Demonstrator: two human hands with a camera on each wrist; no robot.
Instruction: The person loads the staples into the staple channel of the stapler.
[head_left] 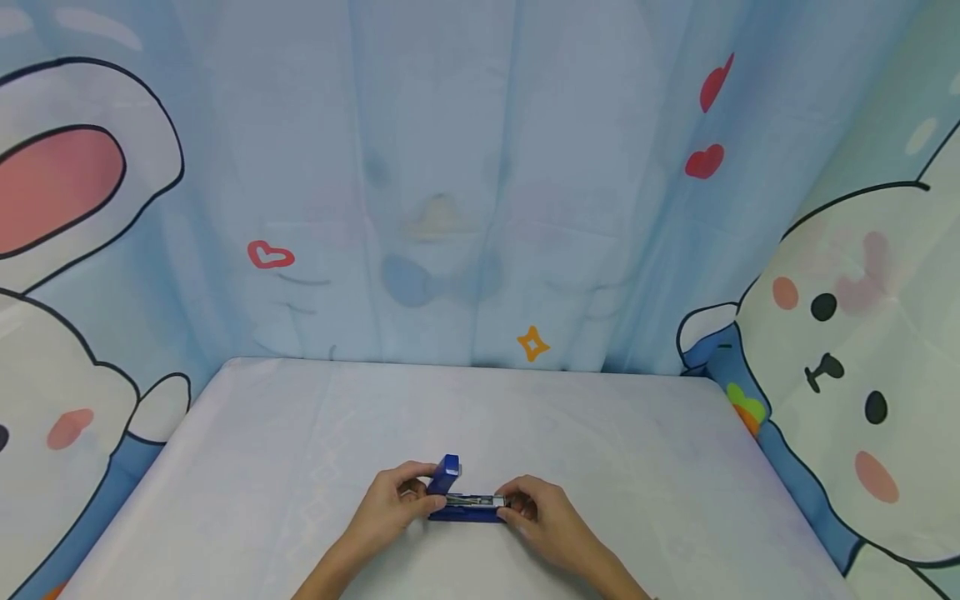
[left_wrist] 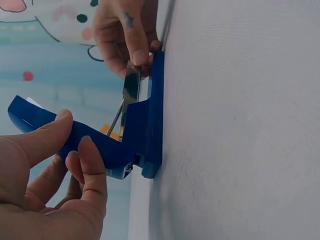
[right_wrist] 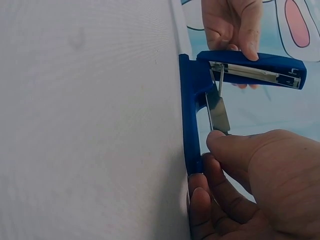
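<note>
A blue stapler (head_left: 467, 515) rests on the white table with its top cover (head_left: 444, 473) swung up at the left end. My left hand (head_left: 392, 505) pinches that cover between thumb and fingers, as the left wrist view also shows. At the other end, my right hand (head_left: 551, 518) holds the front of the stapler; in the right wrist view its thumb presses the tip of the metal magazine (right_wrist: 218, 112) and its fingers lie by the blue base (right_wrist: 190, 120). A thin metal rod (right_wrist: 221, 82) runs between cover and magazine. The magazine stands slightly raised from the base.
The white tabletop (head_left: 645, 450) extends around both hands. Behind it hangs a light blue curtain (head_left: 585, 208) with hearts and cartoon animals, which also borders the left and right sides.
</note>
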